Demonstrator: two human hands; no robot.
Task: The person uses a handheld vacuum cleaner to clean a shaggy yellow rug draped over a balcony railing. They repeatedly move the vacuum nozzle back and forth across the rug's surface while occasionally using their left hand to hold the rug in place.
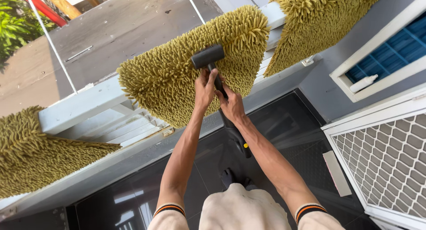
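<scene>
Olive-yellow shaggy chenille mat (186,74) hangs over the white railing (80,106). Left hand (205,89) and right hand (230,106) clamp together on the black rubber mallet (207,57), its head against the pile. Two similar mats flank it, untouched.

We find little of this kind; at about three o'clock a small white tube-shaped container (364,82) lies on its side on the white window ledge (355,94), its narrow cap end pointing towards two o'clock, blue slats behind it; any print on it is too small to tell; just off centre, towards five o'clock, a small round yellow sticker (245,145) sits on the lower handle of the black mallet (207,57); we see no signs and no display screens.
</scene>
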